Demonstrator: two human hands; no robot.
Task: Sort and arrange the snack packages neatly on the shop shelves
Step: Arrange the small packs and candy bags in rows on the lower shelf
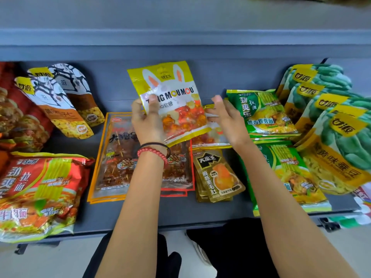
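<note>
Counts on the shelf:
- Two gummy bags.
- Two kernel bags, white and brown, overlapping at the back left.
- One red noodle pack at the front left.
- Two green noodle packs showing on the right. More edges are peeking out under the rear one.
- At least four bean bags leaning at the far right.
- One stack each of orange-edged skewer packs, red-edged skewer packs and gold pouches. I can't count how deep the stacks go.

Your left hand is pinching the first gummy bag at its lower left, thumb on the front and fingers behind. You're holding it tilted above the skewer packs, mid-shelf. A red bead bracelet and a black band are sitting on that wrist.

Your right hand is half curled, with its fingertips at the top edge of the second gummy bag. That bag is lying flat between the skewer packs and the green noodle packs. I can't tell whether you're pinching it or only touching it.
</note>
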